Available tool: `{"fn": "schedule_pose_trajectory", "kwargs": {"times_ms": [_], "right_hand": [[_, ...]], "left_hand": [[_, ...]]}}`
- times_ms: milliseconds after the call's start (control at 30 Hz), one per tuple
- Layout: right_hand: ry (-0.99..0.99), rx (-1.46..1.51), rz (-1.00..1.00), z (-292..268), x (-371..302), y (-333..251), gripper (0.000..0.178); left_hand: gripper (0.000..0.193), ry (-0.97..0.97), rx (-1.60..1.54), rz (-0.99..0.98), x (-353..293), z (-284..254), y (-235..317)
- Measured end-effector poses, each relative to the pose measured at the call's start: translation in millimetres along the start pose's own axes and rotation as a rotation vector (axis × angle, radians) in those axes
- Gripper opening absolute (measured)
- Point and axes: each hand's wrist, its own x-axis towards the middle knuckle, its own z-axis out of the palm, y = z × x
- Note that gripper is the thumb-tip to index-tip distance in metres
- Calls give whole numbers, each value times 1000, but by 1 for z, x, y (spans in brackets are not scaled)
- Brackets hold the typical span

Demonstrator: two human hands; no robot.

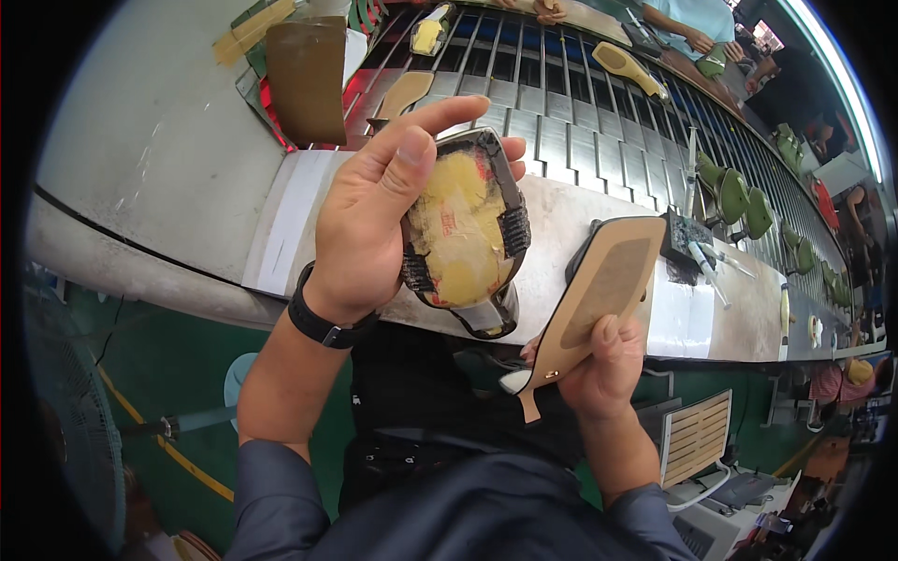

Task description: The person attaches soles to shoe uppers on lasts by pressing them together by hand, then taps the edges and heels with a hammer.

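Hands hold 2 shoe parts above the worktop (571, 210). The left hand (369, 220) grips a black-edged shoe upper (463, 234), its underside yellow with a reddish label. The right hand (608, 360) clasps a tan heeled sole (599, 299), just beside it.

A long slatted conveyor (599, 103) runs along the far edge of the pale worktop (561, 224). Green floor (168, 355) with a yellow line below, a fan (65, 411) at left, a slatted wooden chair (697, 435) at right, bright strip light (832, 65) overhead.
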Motion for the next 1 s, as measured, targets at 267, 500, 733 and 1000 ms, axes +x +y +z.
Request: {"fn": "schedule_pose_trajectory", "kwargs": {"times_ms": [267,500,733,1000], "right_hand": [[-107,-233,5,64,2,-19,26],[-184,-351,-38,78,15,-11,27],[-196,-430,76,86,10,-23,31],[-205,-366,-25,85,11,-16,29]], "left_hand": [[64,-82,162,12,-7,8,3],[117,-177,136,-28,-13,7,7],[101,-194,122,-46,-19,8,8],[98,-221,129,-42,-20,7,5]]}}
